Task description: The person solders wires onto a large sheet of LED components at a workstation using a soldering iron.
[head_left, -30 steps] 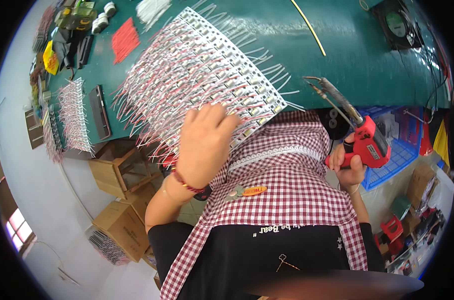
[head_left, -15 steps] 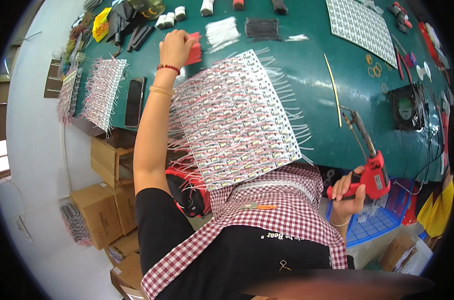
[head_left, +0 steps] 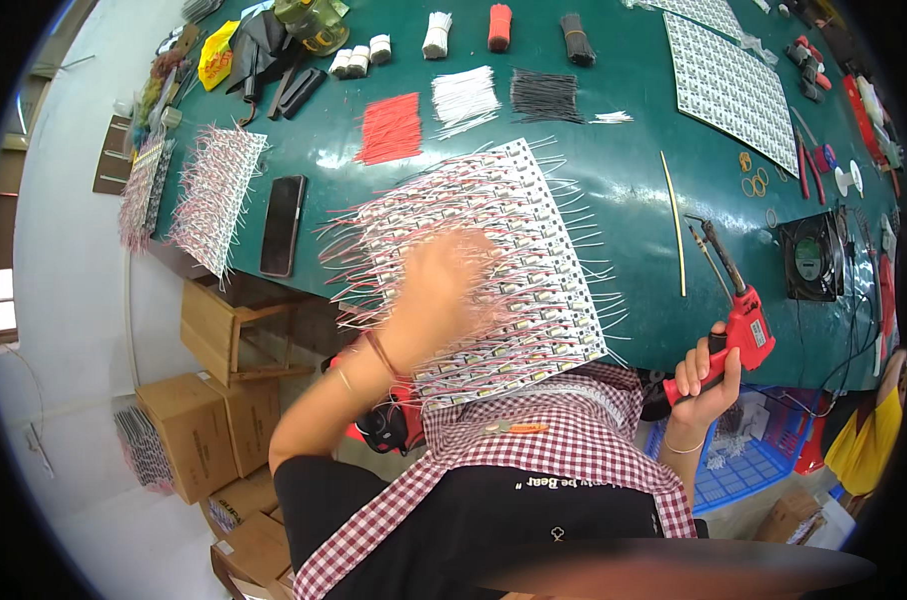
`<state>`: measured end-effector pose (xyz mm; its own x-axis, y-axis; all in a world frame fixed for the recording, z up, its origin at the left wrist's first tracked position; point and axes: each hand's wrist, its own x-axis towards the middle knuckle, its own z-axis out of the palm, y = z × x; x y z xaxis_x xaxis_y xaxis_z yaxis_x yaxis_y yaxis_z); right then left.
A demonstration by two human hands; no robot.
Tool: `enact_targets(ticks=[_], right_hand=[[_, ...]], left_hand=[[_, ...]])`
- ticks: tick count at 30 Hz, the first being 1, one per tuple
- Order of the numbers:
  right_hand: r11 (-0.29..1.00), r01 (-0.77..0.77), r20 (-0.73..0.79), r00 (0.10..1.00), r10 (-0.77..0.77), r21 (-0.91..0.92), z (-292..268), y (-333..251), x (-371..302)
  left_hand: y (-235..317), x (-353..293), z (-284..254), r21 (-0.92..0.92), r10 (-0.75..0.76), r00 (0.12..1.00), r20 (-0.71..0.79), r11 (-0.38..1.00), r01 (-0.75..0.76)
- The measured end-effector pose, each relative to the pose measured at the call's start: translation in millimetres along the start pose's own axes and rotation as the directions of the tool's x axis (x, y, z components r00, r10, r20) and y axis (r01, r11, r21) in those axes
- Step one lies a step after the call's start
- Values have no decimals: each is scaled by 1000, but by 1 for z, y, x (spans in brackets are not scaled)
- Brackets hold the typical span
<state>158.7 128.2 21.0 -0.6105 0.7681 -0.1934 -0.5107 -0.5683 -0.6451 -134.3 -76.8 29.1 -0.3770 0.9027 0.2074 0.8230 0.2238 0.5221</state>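
Observation:
A white circuit board panel [head_left: 559, 215] lies at the table's near edge, covered with rows of small parts and thin red and white wires. Over its middle is my left hand [head_left: 442, 285], smeared by motion, so its fingers and anything in them cannot be made out. My right hand [head_left: 709, 378] grips the red handle of a soldering gun [head_left: 750, 335], whose dark tip points up and away, right of the panel. Beyond the panel lie loose piles of red wires [head_left: 391, 128], white wires [head_left: 466, 100] and black wires [head_left: 545, 95].
A phone [head_left: 283, 226] and a wired panel [head_left: 217, 195] lie on the left. On the right stand a small black fan [head_left: 812, 255] and a thin stick [head_left: 673, 222]. Another white panel [head_left: 731, 90] lies far right. A blue basket [head_left: 739, 470] sits below the table edge.
My left hand has come back from the red wire pile to above the middle of the panel. The view has shifted slightly; my right hand still holds the soldering gun.

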Motion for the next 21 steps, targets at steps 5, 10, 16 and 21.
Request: enact_targets(ticks=[5,10,16,21], right_hand=[[999,-10,-16,1000,11,54,3,0,10],[995,-40,46,998,36,88,9,-2,13],[994,-7,59,998,0,109,6,-2,12],[993,34,54,998,-41,116,-1,-4,3]], left_hand=[[77,-71,38,300,-77,953,292,954,-15],[77,-77,44,414,11,978,206,905,-97],[72,-58,3,225,-7,955,295,972,-63],[-39,66,-4,303,41,965,-260,952,41]])
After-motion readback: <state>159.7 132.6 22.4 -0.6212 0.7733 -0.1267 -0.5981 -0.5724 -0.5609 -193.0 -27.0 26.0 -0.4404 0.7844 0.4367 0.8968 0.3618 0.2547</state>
